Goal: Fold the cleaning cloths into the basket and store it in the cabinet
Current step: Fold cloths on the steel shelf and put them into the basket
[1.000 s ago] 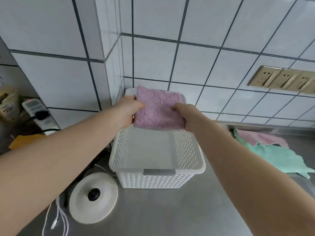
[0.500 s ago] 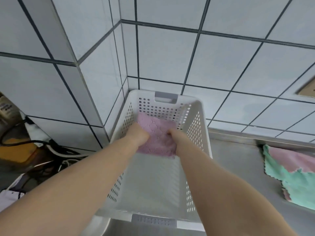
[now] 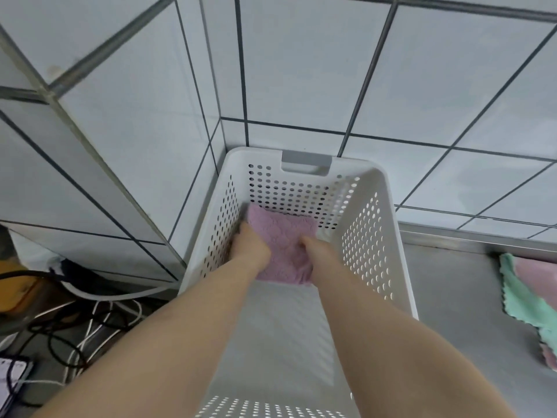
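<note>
- left hand (image 3: 250,248) down inside the basket, fingers curled onto the left edge of a folded pink scallop-textured cleaning cloth (image 3: 281,242); fingertips hidden under the knuckles.
- right hand (image 3: 316,247) beside it, closed on the cloth's right edge, thumb side turned up.
- both forearms reaching in over the near rim, side by side.
- folded pink cloth lying at the far end of the basket floor, nearer the left wall, its far edge close against the perforated end wall.
- white perforated plastic basket (image 3: 366,224) with a grey handle insert (image 3: 306,159) in its far rim, standing on a stainless steel counter (image 3: 452,297), pushed into the corner of a white tiled wall (image 3: 301,70) with dark grout.
- near part of the basket floor bare.
- to the right on the counter, well apart from the basket, a loose pile of cloths: a mint green cloth (image 3: 526,300) with a pink cloth (image 3: 539,271) lying on it, unfolded, cut off by the frame edge.
- to the left of the basket, a tangle of black and white cables (image 3: 90,321), blurred.
</note>
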### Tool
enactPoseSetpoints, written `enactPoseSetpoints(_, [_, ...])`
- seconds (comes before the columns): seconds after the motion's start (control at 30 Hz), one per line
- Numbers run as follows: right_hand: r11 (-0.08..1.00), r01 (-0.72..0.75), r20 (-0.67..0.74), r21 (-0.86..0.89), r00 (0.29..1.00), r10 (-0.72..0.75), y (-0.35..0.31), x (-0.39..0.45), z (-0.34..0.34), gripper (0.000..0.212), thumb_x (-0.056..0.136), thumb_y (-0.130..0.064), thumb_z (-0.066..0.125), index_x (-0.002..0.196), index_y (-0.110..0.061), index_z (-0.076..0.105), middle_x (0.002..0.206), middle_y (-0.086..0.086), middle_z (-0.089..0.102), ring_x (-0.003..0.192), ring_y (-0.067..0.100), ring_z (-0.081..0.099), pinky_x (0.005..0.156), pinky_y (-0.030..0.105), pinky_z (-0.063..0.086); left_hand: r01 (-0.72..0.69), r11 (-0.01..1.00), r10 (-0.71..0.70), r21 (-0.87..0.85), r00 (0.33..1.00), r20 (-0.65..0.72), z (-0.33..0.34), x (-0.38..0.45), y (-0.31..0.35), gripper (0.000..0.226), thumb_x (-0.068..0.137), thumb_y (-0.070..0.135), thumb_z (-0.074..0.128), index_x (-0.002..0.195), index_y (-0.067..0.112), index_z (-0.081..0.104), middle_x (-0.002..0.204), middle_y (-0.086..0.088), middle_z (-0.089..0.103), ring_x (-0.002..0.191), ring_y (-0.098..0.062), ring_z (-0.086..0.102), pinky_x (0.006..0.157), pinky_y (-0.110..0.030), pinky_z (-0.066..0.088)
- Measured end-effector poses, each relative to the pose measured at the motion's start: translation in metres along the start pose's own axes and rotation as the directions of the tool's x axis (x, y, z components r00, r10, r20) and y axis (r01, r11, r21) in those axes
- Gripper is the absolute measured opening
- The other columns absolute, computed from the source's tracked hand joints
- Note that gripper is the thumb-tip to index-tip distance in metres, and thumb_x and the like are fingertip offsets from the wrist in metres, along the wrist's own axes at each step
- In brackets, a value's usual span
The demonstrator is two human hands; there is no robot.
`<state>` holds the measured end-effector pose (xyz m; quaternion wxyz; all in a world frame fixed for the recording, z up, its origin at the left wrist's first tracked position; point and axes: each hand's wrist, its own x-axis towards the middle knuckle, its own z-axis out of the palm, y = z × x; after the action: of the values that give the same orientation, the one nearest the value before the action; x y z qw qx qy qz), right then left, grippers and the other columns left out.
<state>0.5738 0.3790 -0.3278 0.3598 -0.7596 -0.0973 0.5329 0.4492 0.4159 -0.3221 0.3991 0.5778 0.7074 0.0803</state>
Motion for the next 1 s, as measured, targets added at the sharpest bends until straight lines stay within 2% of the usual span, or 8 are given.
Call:
enactPoseSetpoints(0.27, [0.998,-0.005,0.035,0.068,0.999,0.002,0.009,0.015,0.001,0.008,0.082,-0.013,0.058,0.084,-0.005,0.062,0.076,0.008,0.063,0.064,0.02,0.057,0.058,0.023,0.045,-0.014,0.991,0.023,0.136,0.997,-0.071,0.008,-0.017,0.003,0.079,0.09,0.007,0.046,0.15,0.013,-0.005,0.155,-0.013,0.011,0.139,-0.029,0.025,0.111,-0.043,0.027])
enactPoseSetpoints(0.37, [0.996,0.051,0.03,0.075,0.998,-0.054,0.015,0.017,0.004,0.007,0.082,-0.013,0.058,0.079,-0.009,0.062,0.081,0.01,0.065,0.07,0.022,0.059,0.061,0.025,0.048,-0.306,0.882,0.392,0.357,0.898,-0.199,0.015,-0.026,0.001,0.076,0.087,0.002,0.043,0.149,0.01,0.001,0.157,-0.012,0.003,0.144,-0.029,0.007,0.117,-0.041,0.012])
enactPoseSetpoints(0.43, [0.994,0.066,0.042,0.09,0.997,-0.07,0.02,0.017,0.007,0.008,0.081,-0.016,0.058,0.081,-0.01,0.064,0.091,0.013,0.069,0.078,0.025,0.063,0.07,0.032,0.052,-0.467,0.721,0.584,0.513,0.808,-0.085,0.022,-0.029,-0.005,0.07,0.088,0.007,0.042,0.149,0.008,0.007,0.157,-0.012,0.008,0.145,-0.027,0.002,0.119,-0.041,0.004])
enactPoseSetpoints(0.6, [0.973,0.229,-0.055,-0.004,0.972,-0.229,0.025,0.017,0.014,0.024,0.086,-0.025,0.051,0.098,-0.008,0.064,0.104,0.01,0.068,0.098,0.027,0.063,0.088,0.039,0.052,-0.387,0.669,0.49,0.634,0.871,0.014,0.033,-0.022,-0.028,0.059,0.1,0.03,0.025,0.15,0.01,-0.001,0.159,-0.009,-0.004,0.146,-0.023,-0.009,0.118,-0.041,-0.004])
enactPoseSetpoints(0.7, [0.745,0.485,-0.152,-0.459,0.782,-0.604,0.03,0.014,0.013,0.043,0.088,-0.03,0.049,0.128,-0.014,0.054,0.14,0.006,0.049,0.129,0.023,0.043,0.109,0.038,0.033,-0.392,0.68,0.494,0.619,0.869,0.006,0.037,-0.018,-0.037,0.058,0.1,0.037,0.018,0.15,0.008,0.007,0.158,-0.013,0.003,0.146,-0.025,-0.002,0.119,-0.042,-0.001])
enactPoseSetpoints(0.8, [0.318,0.617,0.193,-0.72,0.617,-0.763,0.036,0.006,0.017,0.049,0.097,-0.032,0.031,0.145,-0.022,0.032,0.157,-0.002,0.019,0.146,0.015,0.008,0.117,0.035,0.003,-0.422,0.658,0.555,0.623,0.832,-0.023,0.037,-0.015,-0.039,0.061,0.093,0.037,0.035,0.144,0.004,0.03,0.152,-0.016,0.026,0.143,-0.029,0.021,0.116,-0.043,0.007])
enactPoseSetpoints(0.9, [0.187,0.608,0.32,-0.772,0.625,-0.712,0.045,0.004,0.021,0.073,0.082,-0.046,-0.004,0.148,-0.029,0.023,0.159,-0.005,0.005,0.145,0.012,-0.01,0.113,0.038,-0.015,-0.448,0.674,0.559,0.587,0.829,-0.009,0.037,-0.012,-0.038,0.072,0.091,0.035,0.05,0.148,0.005,0.017,0.157,-0.015,0.011,0.146,-0.028,0.005,0.112,-0.036,-0.011])
enactPoseSetpoints(1.0, [0.192,0.499,0.271,-0.845,0.71,-0.65,0.054,0.016,0.02,0.083,0.073,-0.054,-0.012,0.149,-0.033,0.013,0.159,-0.005,-0.006,0.144,0.013,-0.016,0.111,0.045,-0.019,-0.399,0.712,0.525,0.578,0.849,-0.06,0.04,-0.002,-0.041,0.061,0.095,0.035,0.009,0.15,0.009,0.001,0.158,-0.01,-0.006,0.146,-0.022,-0.01,0.111,-0.029,-0.018])
